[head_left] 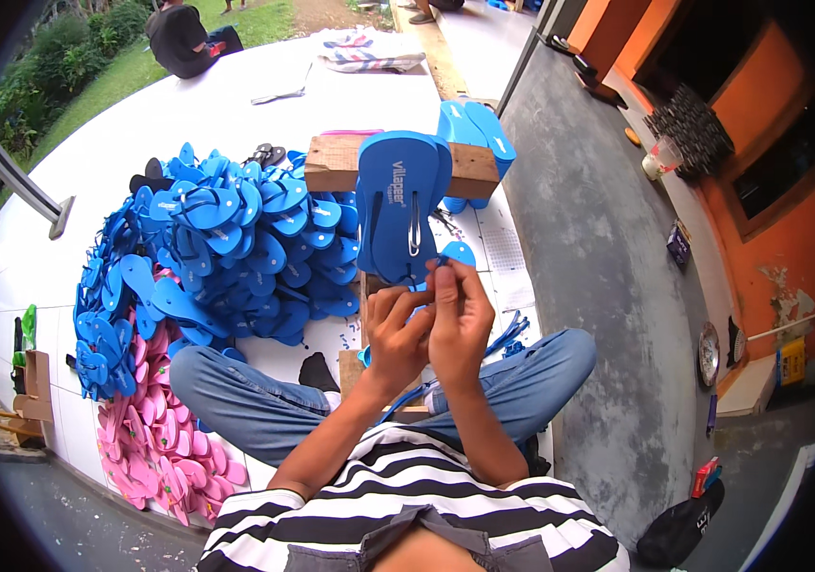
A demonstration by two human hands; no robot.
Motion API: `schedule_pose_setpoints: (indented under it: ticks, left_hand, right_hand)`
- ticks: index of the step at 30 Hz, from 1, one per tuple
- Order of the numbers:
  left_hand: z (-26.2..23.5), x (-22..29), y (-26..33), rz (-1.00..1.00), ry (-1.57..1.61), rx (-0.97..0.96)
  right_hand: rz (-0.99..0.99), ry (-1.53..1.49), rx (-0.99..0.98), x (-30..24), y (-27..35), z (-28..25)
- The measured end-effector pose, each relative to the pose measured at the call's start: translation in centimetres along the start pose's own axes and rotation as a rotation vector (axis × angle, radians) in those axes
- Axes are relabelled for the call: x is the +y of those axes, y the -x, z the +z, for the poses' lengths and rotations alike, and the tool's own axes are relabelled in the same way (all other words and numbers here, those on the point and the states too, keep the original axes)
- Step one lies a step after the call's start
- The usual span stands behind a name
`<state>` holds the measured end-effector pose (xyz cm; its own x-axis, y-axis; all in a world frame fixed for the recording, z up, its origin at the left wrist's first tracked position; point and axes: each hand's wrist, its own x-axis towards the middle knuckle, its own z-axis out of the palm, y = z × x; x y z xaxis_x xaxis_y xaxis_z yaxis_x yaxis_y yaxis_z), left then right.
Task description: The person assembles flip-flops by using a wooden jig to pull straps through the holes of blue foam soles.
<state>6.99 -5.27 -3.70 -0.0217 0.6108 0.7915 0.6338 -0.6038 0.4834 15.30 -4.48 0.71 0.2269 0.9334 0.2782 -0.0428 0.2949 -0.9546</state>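
Note:
In front of me, blue flip-flop soles [390, 214] stand against a wooden bar [334, 164]. A thin metal loop [414, 227] lies on the front sole's face. My left hand [398, 338] is closed, fingers curled just below the sole's lower end, with some blue strap showing between the hands. Right beside it, my right hand [459, 324] pinches the dark blue end of a strap [442, 259] between thumb and finger. Most of the strap is hidden by my fingers.
A big heap of blue flip-flops [226, 224] lies to my left, with pink ones [164, 419] nearer me. More blue flip-flops [476, 129] hang on the bar's right end. Loose blue straps [510, 334] lie by my right knee. Another person [178, 40] sits at the far left.

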Motion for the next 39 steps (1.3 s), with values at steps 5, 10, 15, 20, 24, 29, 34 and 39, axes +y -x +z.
schedule_pose_setpoints:
  ticks: [5, 10, 15, 20, 24, 29, 34, 39]
  left_hand:
    - [-2.2, -3.4, -1.6, -0.036, 0.156, 0.223]
    - [-4.7, -5.2, -9.5, -0.109, -0.122, 0.141]
    - [-5.0, -5.2, -13.2, 0.006, -0.044, -0.013]
    - [-4.3, -4.1, -13.6, 0.005, -0.001, 0.001]
    - [-4.2, -3.2, -13.7, -0.022, 0.067, -0.04]
    - [-3.7, -2.9, -13.2, -0.046, 0.116, -0.053]
    - [-3.6, -3.0, -13.1, -0.273, 0.388, -0.051]
    - [-3.2, -2.7, -11.3, -0.363, 0.637, -0.022]
  right_hand:
    - [0.059, -0.275, -0.311, -1.0, -3.3, -0.8]
    - [0.115, -0.38, -0.51, 0.8, -4.4, -1.1]
    - [0.119, -0.374, -0.528, 1.6, -4.8, -0.7]
    - [0.143, -0.374, -0.562, 3.3, -4.8, -1.2]
    - [0.125, -0.362, -0.585, 3.5, -5.2, -1.1]
    - [0.117, -0.27, -0.647, 3.6, -5.9, -1.0]
    - [0.205, -0.536, -0.7, 5.3, -8.5, -0.5]
    - [0.398, -0.879, -0.726, 6.3, -6.6, -0.1]
